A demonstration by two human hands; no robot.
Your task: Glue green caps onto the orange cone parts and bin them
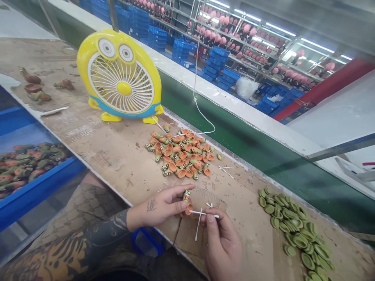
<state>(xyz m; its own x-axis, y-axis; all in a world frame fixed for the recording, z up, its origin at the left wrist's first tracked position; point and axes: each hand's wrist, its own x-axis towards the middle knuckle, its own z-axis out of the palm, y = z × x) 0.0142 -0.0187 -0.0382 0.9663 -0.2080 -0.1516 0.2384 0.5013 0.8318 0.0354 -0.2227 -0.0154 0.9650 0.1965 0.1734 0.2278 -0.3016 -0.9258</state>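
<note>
My left hand (165, 207) is closed on a small figurine (186, 196) with a green head and an orange, bowl-like lower part. Between the thumb and fingers of my right hand (221, 238) is a cotton swab (209, 215), its far tip at the figurine's orange part. Another swab (198, 226) lies on the cardboard just beneath, crossing under the held one in view. Beyond my hands sits a heap of similar green and orange figurines (181, 154). To the right, small green oval pieces (295, 222) are piled up.
A yellow fan (124, 88) with a white cable stands at the table's back. More swabs (226, 168) lie near the heap. At left, a blue crate (70, 168) holds many figurines, and several loose ones (64, 84) rest on the cardboard (96, 148).
</note>
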